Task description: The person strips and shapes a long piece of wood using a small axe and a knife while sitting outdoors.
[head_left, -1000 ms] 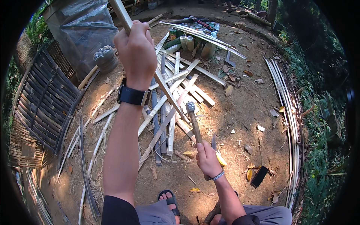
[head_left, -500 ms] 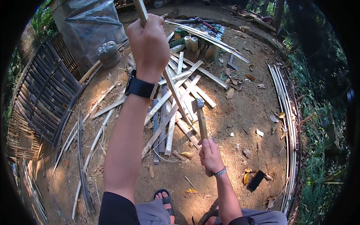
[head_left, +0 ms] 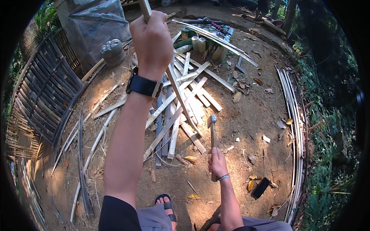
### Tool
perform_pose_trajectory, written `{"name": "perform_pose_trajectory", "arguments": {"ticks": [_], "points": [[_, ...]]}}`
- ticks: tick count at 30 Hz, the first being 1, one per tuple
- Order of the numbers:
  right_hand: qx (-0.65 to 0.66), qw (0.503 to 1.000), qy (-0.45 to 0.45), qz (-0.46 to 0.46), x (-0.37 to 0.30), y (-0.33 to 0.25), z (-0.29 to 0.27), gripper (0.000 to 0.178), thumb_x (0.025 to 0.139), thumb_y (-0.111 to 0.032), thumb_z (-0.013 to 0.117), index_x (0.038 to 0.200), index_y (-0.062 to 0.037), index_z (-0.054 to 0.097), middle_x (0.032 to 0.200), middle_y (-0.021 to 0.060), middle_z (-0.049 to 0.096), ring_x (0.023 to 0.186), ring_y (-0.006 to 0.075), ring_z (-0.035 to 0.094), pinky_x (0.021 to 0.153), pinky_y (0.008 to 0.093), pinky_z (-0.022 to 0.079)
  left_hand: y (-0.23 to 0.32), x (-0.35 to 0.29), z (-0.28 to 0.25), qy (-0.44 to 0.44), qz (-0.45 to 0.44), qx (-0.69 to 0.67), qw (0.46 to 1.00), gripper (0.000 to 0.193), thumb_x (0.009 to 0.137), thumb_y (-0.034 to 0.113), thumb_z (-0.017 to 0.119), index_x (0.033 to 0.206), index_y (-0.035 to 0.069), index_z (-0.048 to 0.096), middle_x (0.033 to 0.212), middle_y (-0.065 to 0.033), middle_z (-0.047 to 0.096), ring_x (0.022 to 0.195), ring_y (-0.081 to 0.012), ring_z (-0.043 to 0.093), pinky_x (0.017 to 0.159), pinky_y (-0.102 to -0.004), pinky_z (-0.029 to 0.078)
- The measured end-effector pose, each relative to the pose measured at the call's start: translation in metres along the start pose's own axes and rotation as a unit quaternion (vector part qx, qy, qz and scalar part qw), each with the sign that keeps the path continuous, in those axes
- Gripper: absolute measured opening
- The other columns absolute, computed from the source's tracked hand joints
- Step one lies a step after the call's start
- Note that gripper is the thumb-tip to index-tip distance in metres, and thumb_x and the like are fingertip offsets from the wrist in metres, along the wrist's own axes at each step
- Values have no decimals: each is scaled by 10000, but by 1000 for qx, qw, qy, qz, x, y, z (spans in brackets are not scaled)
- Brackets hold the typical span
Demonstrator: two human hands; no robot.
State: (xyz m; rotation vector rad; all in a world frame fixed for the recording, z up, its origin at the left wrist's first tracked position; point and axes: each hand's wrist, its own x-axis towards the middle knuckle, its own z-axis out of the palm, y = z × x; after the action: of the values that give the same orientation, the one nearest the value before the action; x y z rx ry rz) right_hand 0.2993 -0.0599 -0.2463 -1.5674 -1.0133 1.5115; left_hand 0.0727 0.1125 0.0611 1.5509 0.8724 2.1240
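My left hand [head_left: 152, 44] is raised in front of me, wrapped round a long bamboo strip [head_left: 178, 90]. The strip slants from above the hand down to the pile of split bamboo slats [head_left: 185, 100], its lower end over them. At the lower right, my right hand [head_left: 218, 161] grips the wooden handle of a hatchet [head_left: 213, 133]. The hatchet's head points away from me, a little right of the pile and apart from the strip. My left forearm hides part of the pile's left side.
Long thin bamboo poles [head_left: 291, 134] lie along the right edge, beside green plants. A black phone [head_left: 261, 188] rests on the dirt near dry leaves. A dark slatted bamboo panel [head_left: 42, 92] leans at left. Jars and cans [head_left: 201, 44] stand beyond the pile, near a plastic-covered stack [head_left: 92, 30].
The hatchet's head has swung right and toward me, and its handle is now more upright in the picture. My left hand keeps its hold on the bamboo strip, almost unmoved.
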Motion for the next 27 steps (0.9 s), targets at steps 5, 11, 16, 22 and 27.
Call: {"name": "perform_pose_trajectory", "arguments": {"ticks": [5, 11, 16, 22, 27], "points": [[109, 973, -106, -173, -50, -84, -2, 475, 1008, -500, 401, 1085, -41, 495, 579, -28, 406, 434, 50, 373, 387, 214, 316, 10, 0, -7, -52, 18, 45, 997, 221, 919, 152, 476, 734, 31, 477, 485, 3, 345, 402, -107, 356, 413, -281, 280], [102, 973, -138, -151, -63, -75, 21, 468, 1024, -484, 354, 1094, -37, 472, 573, -3, 390, 416, 67, 373, 385, 224, 320, 24, -8, -38, -190, -126, -220, 949, 298, 957, 208, 402, 677, 147, 316, 481, 41, 258, 365, -60, 238, 368, -203, 252], [107, 974, -123, -155, -82, -94, 43, 506, 1018, -515, 331, 1074, -31, 467, 575, -3, 400, 424, 62, 378, 392, 220, 320, 30, -15, -55, -171, -130, -210, 954, 282, 950, 196, 406, 688, 151, 312, 475, 40, 256, 360, -60, 240, 355, -203, 237], [76, 969, -47, -230, -88, -84, 67, 519, 1022, -518, 306, 1038, -23, 463, 573, 2, 414, 422, 71, 382, 385, 227, 314, 42, -26, -34, -155, -129, -212, 956, 254, 941, 165, 384, 700, 139, 306, 477, 31, 253, 368, -64, 223, 354, -215, 230], [101, 993, -52, -38, -74, -71, 47, 412, 1040, -450, 313, 1034, -71, 473, 561, -12, 371, 386, 79, 341, 352, 251, 295, 40, -22, -40, -157, -125, -225, 953, 255, 932, 168, 385, 691, 135, 306, 475, 30, 257, 368, -65, 224, 354, -219, 230]]}}
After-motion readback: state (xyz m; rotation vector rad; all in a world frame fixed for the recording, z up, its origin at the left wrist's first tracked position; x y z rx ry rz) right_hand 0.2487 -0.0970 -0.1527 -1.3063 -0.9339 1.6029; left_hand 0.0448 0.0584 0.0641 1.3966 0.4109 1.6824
